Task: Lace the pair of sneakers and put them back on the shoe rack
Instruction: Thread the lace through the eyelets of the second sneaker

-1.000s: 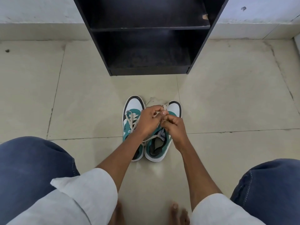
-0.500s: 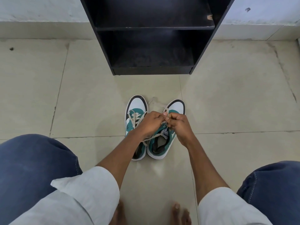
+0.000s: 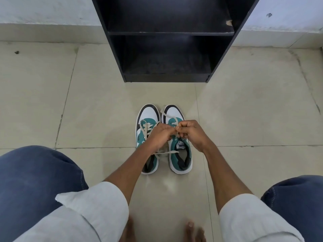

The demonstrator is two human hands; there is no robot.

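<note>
Now both hands, left hand [image 3: 161, 135] and right hand [image 3: 192, 134], pinch the lace [image 3: 176, 127] over the right sneaker [image 3: 176, 137], apparently mid-lacing; next likely calls for pulling it snug

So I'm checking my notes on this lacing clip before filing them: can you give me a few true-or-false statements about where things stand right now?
1. Both sneakers stand on the floor tiles, toes toward the shoe rack. True.
2. The left hand and right hand hold lace over the right sneaker. True.
3. The left sneaker sits on the rack's bottom shelf. False: it is on the floor.
4. The person wears shoes. False: bare toes show.
</note>
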